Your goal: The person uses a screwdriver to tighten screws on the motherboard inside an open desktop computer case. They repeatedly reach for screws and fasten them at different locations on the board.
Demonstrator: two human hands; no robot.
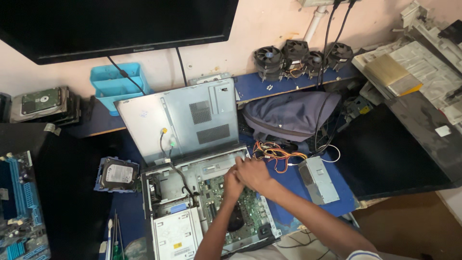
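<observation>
An opened desktop computer case [159,192] lies on the blue bench with its grey lid [180,118] tipped up at the back. Inside it shows a green motherboard [250,216] and a silver drive cage [177,236]. My left hand [232,184] and my right hand [252,173] are pressed together over the far right part of the board, fingers bent down into the case. Whether either hand grips anything is hidden by the hands themselves. A bundle of orange and yellow wires [276,155] lies just right of my hands.
A loose power supply [317,179] sits right of the case, a hard drive [118,174] left of it. A grey bag [288,115], several cooler fans [296,58], a blue bin [118,84], a monitor [115,24] and a blue circuit board [19,207] surround the bench.
</observation>
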